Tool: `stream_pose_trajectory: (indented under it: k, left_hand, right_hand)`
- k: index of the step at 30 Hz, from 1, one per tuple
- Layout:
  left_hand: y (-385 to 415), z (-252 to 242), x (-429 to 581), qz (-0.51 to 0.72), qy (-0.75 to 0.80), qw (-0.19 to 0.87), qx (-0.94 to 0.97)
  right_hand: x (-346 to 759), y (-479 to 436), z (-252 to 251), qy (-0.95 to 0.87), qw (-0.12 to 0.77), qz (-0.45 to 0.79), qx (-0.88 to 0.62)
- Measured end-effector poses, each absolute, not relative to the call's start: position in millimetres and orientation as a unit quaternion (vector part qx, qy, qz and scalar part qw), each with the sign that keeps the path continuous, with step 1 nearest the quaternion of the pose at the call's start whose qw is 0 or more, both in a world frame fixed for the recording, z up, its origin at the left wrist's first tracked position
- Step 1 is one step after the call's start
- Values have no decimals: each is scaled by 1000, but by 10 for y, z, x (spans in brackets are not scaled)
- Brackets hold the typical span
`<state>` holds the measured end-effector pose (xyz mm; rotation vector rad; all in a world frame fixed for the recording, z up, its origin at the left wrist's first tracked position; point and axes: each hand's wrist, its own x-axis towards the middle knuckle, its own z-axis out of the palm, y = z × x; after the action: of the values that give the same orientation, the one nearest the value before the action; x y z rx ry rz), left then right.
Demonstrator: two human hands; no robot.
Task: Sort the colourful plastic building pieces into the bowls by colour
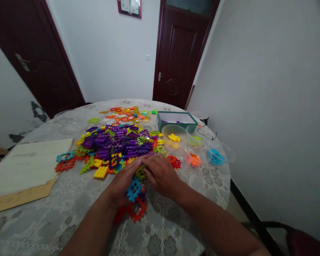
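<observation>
My left hand (pixel 122 184) and my right hand (pixel 161 175) meet low over the table, with their fingers curled around a small cluster of interlocking plastic pieces. A blue lattice piece (pixel 134 189) sticks out beneath my left hand, and a green piece (pixel 140 173) sits between my hands. Red lattice pieces (pixel 134 211) hang below the blue one, and I cannot tell whether they are joined to it. Just beyond my fingers spreads a large heap of purple, yellow, orange and green pieces (pixel 117 144).
The round table carries a grey patterned cloth (pixel 69 202). Clear bowls of yellow (pixel 174 138), orange (pixel 194 160) and blue pieces (pixel 216 157) stand to the right, behind them a teal box (pixel 177 121). A pale sheet on cardboard (pixel 26 167) lies left.
</observation>
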<state>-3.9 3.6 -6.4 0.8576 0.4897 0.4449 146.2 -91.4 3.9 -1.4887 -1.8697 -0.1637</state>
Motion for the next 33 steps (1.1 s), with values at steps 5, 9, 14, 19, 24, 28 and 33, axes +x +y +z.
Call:
stream_pose_trajectory:
  k: [5,9,14,19,24,28,33]
  left_hand:
    - [53,-41,-50,196,247,861,399]
    - [126,1,-66,187,222,884,367]
    - [235,74,-94,251,258,870,337]
    - [251,104,-84,289,287,857,317]
    - [249,87,-55,295,294,855,310]
    - [231,85,-55,312,291,853,299]
    - [205,65,-40,321,278,865,267]
  right_hand:
    - [1509,-968,114,-690,438,4,-576]
    - [1600,-1021,182,-631,496,36,-596]
    - [2181,-1091,268,-482,574,-1,-662]
    - [3106,-1196,198,-326,572,-144,-739]
    - [3445,-1277,56,-284,561,-171,-759]
    - [3043,-1233,95,-347,571,-198,-717]
    - [2102,-1107,152,-618,502,-148,-587]
